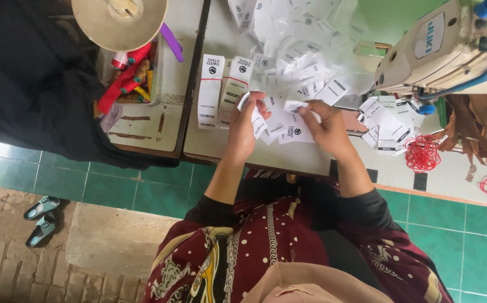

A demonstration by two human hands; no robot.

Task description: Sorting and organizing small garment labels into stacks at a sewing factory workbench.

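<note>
While my left hand (247,124) clutches a small stack of white labels (255,119), my right hand (325,128) pinches one label (295,105) near the sewing machine (442,47).

You are in a small sewing workshop: an industrial sewing machine (445,47) stands on the worktable (288,154), with loose white garment labels (311,62) heaped just beside the machine.

White table (311,160) bears loose labels (305,67) and red cord (422,152).
</note>
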